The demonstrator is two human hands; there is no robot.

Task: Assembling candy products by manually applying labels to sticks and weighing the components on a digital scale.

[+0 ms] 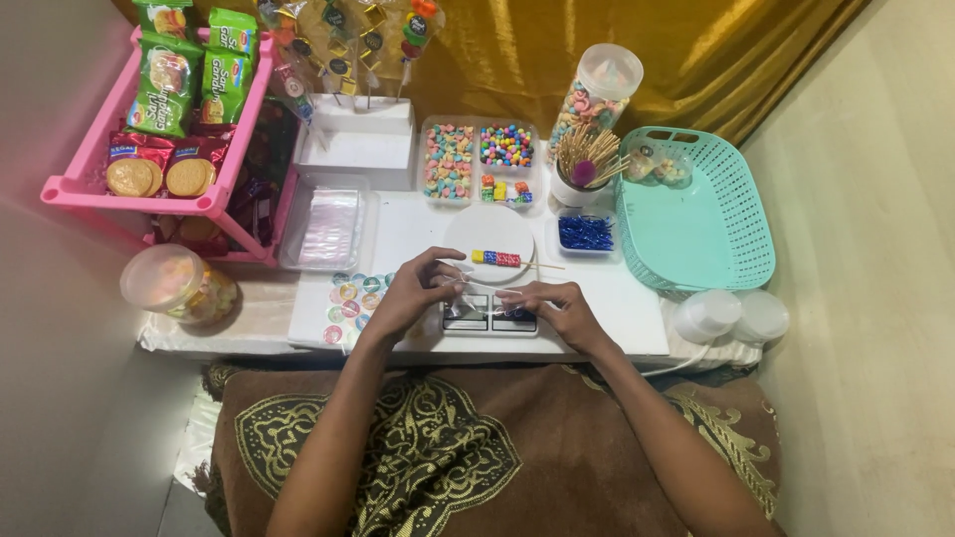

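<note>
A wooden skewer [502, 260] threaded with small coloured candy cubes lies across a round white dish [489, 234] on a small kitchen scale [489, 316]. My left hand [418, 286] and my right hand [547, 303] meet just in front of the dish. Between their fingertips they hold a thin clear plastic sleeve [477, 290], which is hard to make out against the white surface. Both hands rest over the scale's front panel.
A compartment box of coloured candies [477, 159], a cup of skewers [585, 164], a candy jar [597, 94], a tray of blue ties [585, 234], a teal basket [696, 214], a stack of clear bags [330, 224], round stickers [350, 296], a pink snack rack [164, 109].
</note>
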